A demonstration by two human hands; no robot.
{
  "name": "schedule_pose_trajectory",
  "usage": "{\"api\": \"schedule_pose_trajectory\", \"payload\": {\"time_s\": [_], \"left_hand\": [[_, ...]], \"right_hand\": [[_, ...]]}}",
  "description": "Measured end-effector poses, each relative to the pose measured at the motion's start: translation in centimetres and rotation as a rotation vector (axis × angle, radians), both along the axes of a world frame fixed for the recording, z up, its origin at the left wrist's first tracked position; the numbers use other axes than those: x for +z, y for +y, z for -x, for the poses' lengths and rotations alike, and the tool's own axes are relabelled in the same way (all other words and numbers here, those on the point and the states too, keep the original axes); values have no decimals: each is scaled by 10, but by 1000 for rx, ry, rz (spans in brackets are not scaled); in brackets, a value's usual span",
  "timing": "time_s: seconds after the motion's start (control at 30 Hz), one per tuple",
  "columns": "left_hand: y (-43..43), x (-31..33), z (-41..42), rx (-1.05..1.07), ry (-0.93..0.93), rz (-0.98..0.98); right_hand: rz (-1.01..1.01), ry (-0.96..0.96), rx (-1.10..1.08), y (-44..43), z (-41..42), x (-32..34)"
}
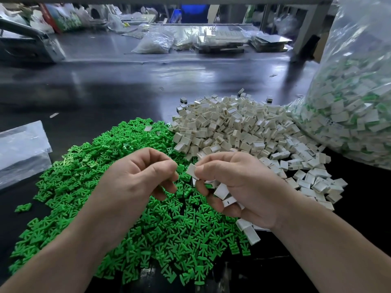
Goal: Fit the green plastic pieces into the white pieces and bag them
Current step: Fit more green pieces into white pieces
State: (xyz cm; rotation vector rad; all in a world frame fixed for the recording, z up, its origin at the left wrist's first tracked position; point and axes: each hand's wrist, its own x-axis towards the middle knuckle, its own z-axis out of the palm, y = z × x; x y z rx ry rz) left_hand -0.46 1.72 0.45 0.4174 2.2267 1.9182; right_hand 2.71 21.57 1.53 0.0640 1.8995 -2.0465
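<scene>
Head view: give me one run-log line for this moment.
phase: fitting | left hand: pinches green piece | right hand: pinches white piece, spares in palm | pieces not yet joined | bag: right, holds fitted pieces

Two heaps lie together: one of green plastic pieces (84,187), one of white pieces (232,127), each beyond counting. Two clear bags flank them: one full bag (355,92), one flat bag (21,149).

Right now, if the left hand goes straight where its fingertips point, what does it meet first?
Likely the white piece pinched in the right hand, just ahead of the left hand; depth unclear from one view.
</scene>
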Motion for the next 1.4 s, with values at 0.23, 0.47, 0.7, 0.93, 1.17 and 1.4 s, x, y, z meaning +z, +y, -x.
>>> {"api": "schedule_pose_trajectory", "payload": {"time_s": [0.23, 0.47, 0.7, 0.93, 1.17, 1.4], "left_hand": [[6, -3, -4, -53, -105, -150], [7, 0, -5, -83, -143, -133], [-1, 7, -3, -201, -225, -113], [-4, 10, -4, -236, -245, -125], [7, 1, -9, -169, -240, -262], [13, -1, -3, -103, -260, -408]], "right_hand": [[-33, 21, 28, -2, -2, 3], [-48, 111, 2, -3, -4, 0], [-115, 126, 60, -3, -5, 0], [-149, 134, 89, -5, -7, 2], [-82, 135, -8, -8, -8, 4], [-56, 90, 91, -19, -13, 7]]}}
